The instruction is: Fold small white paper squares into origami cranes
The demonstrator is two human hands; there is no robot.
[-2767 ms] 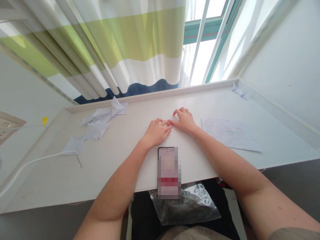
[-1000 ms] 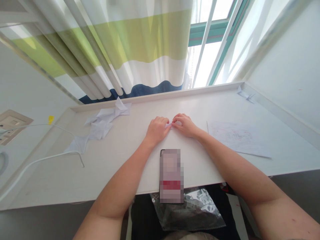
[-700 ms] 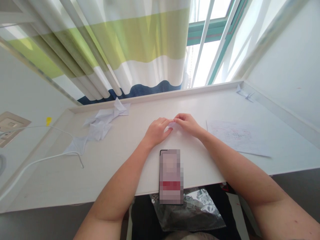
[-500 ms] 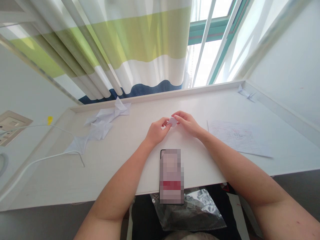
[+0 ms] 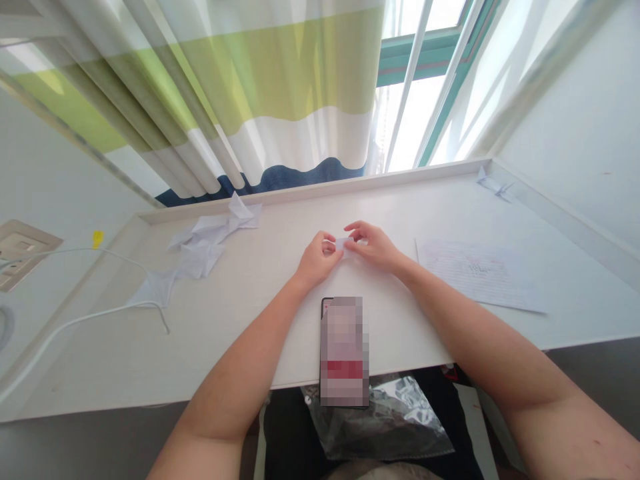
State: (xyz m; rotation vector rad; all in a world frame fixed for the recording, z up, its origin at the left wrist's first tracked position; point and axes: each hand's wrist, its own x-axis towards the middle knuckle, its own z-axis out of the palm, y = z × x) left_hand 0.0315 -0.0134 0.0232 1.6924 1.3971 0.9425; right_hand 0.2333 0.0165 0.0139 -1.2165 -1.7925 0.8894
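Observation:
A small folded piece of white paper (image 5: 343, 245) is held up over the middle of the white desk (image 5: 250, 320). My left hand (image 5: 319, 257) pinches its left side between thumb and fingers. On the other side, my right hand (image 5: 373, 245) grips the paper's right edge with the thumb in front and the fingers curled behind. Which folds the paper has is too small to tell. Below the hands a phone (image 5: 345, 353) with a blurred screen lies at the desk's front edge.
Several folded white paper shapes (image 5: 203, 257) lie at the left, near a white cable (image 5: 90, 316). At the right is a printed sheet (image 5: 475, 273), with small paper pieces (image 5: 495, 185) in the back corner. A clear plastic bag (image 5: 385, 427) rests on the lap.
The folded paper has turned from a slanted, pointed look to a flatter, level strip. My right hand's fingers have shifted on it, and my left fingers have opened slightly.

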